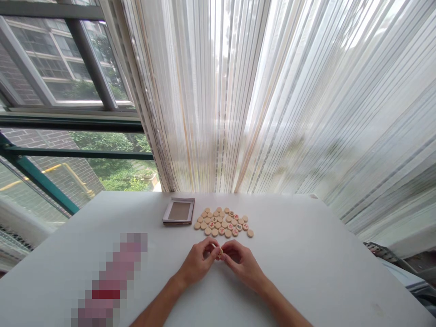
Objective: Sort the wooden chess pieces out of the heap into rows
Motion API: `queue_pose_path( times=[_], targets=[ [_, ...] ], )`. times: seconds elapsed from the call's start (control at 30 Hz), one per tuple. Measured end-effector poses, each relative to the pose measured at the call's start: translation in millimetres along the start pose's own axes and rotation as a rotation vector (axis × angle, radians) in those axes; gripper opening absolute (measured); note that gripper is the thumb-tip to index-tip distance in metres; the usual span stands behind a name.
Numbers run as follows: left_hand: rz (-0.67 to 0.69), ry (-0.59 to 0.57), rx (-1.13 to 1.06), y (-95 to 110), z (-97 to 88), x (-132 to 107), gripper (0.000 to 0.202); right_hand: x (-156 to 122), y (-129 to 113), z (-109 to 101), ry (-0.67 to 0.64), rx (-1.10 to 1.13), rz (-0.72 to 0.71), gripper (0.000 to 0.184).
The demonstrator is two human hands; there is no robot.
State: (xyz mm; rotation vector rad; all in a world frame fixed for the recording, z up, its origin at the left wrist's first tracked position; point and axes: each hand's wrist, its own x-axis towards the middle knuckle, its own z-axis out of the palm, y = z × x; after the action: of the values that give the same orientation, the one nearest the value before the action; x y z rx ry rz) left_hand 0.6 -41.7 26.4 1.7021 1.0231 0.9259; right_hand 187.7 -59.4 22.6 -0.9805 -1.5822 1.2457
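Close to the table's front middle, my left hand (200, 258) and my right hand (241, 260) meet with their fingertips pinched together. Between them is a small pale wooden Chinese chess piece (221, 250), mostly covered by the fingers. Just beyond my hands lies a loose cluster of round wooden Chinese chess pieces (218, 225), spread flat. Some show red or black characters; many show a plain face. To the left of the cluster sits a shallow open box (165, 217) with a white rim and a brownish inside.
Everything rests on a white table (299, 254). A pixelated pinkish strip (112, 281) covers an area at the left front. Sheer striped curtains (218, 100) hang along the table's far edge, with an open window (78, 91) at the left.
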Motion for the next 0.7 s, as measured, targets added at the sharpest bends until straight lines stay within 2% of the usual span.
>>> queue_pose_path(
  times=[0.7],
  targets=[
    [0.112, -0.031, 0.072, -3.7, -0.9, -1.3, 0.021, 0.8, 7.1, -0.5, 0.064, 0.01, -0.004, 0.021]
  ],
)
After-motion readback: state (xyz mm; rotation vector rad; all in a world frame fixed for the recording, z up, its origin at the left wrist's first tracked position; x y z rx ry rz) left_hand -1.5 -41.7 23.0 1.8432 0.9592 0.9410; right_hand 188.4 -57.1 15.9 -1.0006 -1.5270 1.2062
